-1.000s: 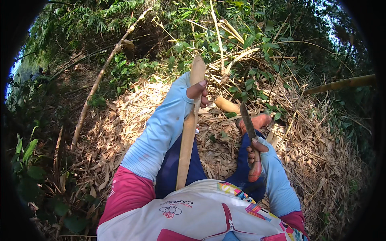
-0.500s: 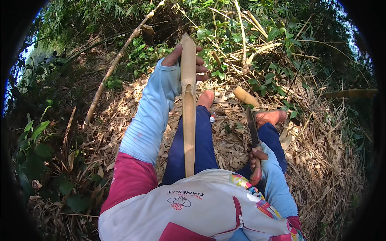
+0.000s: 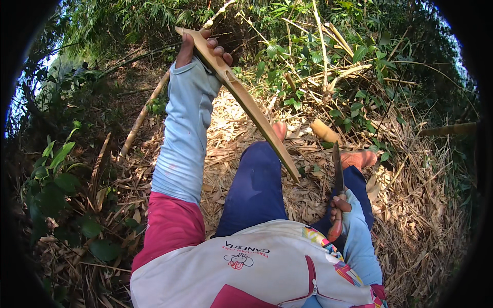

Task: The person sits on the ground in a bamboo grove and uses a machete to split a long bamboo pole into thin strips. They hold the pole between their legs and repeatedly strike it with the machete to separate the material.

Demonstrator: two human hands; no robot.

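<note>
My left hand (image 3: 187,51) is raised far ahead, its thumb and fingers wrapped around the upper end of a split bamboo piece (image 3: 258,118). The bamboo is pale tan, long and narrow, with a notch-like hollow near its node. It slants down to the right, its lower tip above the leaf litter beside my knee. My right hand (image 3: 339,206) is low at the right, closed on the reddish-brown handle of a knife (image 3: 338,172). The knife's long dark blade points up and away, near my right foot. Blade and bamboo are apart.
A short yellowish bamboo length (image 3: 324,131) lies beyond my feet. A long bamboo pole (image 3: 145,112) leans at the left. Dry leaves (image 3: 221,138) cover the ground. Green shrubs and cut stalks (image 3: 328,84) crowd the far side; another stalk (image 3: 449,129) juts in at the right.
My left hand has moved up and left, tilting the bamboo from upright to slanting, its lower end swung to the right and away from my body. My right hand still holds the knife.
</note>
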